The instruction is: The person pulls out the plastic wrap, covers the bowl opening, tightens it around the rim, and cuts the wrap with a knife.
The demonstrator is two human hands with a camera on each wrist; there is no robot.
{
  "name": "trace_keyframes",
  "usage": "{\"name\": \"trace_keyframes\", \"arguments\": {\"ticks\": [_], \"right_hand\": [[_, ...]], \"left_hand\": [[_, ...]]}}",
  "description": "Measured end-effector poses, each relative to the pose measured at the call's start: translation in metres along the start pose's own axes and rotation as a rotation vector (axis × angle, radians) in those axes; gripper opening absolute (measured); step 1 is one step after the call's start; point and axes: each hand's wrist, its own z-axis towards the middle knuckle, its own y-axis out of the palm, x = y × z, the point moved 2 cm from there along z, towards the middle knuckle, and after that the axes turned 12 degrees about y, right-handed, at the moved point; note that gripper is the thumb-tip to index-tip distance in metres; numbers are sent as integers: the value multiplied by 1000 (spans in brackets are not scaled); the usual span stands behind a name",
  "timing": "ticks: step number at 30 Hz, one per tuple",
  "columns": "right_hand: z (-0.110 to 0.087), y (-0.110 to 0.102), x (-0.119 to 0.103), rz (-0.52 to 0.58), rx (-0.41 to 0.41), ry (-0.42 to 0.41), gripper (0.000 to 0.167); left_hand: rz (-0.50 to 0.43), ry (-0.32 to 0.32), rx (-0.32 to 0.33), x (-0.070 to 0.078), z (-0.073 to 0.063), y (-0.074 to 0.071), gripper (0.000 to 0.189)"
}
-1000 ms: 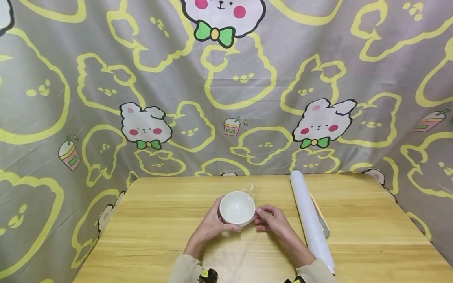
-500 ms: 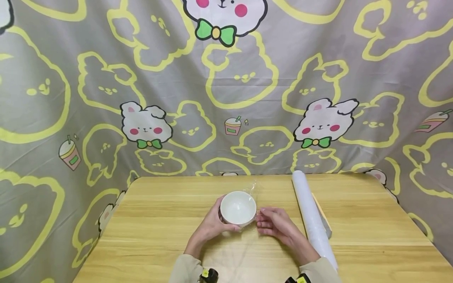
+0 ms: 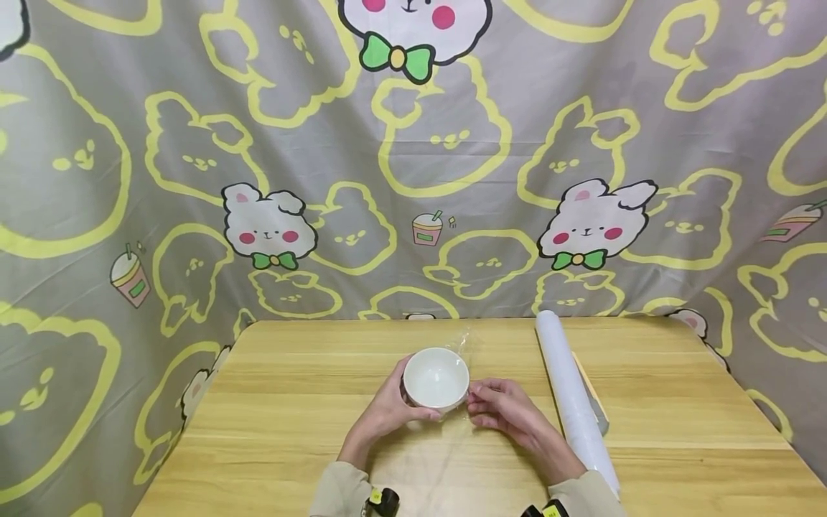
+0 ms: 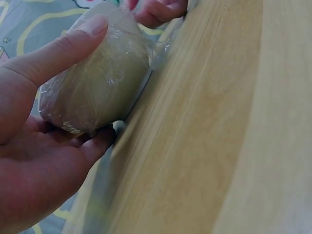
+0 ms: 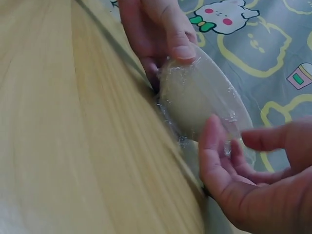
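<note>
A white bowl (image 3: 436, 379) stands near the middle of the wooden table, its mouth facing up. Clear cling film (image 4: 114, 73) clings in wrinkles to its outer side, and a loose flap rises behind the rim in the head view. My left hand (image 3: 390, 406) grips the bowl from the left, thumb on the near side and fingers low around it. At the bowl's right side, my right hand (image 3: 507, 411) pinches the film with thumb and bent fingers (image 5: 214, 151). Some of its fingertips are partly hidden in the head view.
To the right lies a long white roll of film (image 3: 571, 391), slanting from the back towards my right sleeve. Beside it, partly hidden, is a flat grey and yellow-orange object (image 3: 596, 406). A patterned curtain (image 3: 478, 165) hangs behind the table (image 3: 291, 402).
My right hand eased off the film, its fingers loosening half a second ago, and now pinches again at nearly the same spot. The left hand keeps its hold on the bowl.
</note>
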Motion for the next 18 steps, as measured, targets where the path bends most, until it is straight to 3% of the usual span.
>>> {"name": "trace_keyframes", "arguments": {"ticks": [5,14,18], "right_hand": [[0,0,2,-21,-65,6,31],[-2,1,2,-54,25,0,26],[-1,2,1,-83,23,-3,25]], "left_hand": [[3,-10,-2,0,0,0,108],[-11,13,-16,1,1,1,107],[-14,10,-10,0,0,0,107]]}}
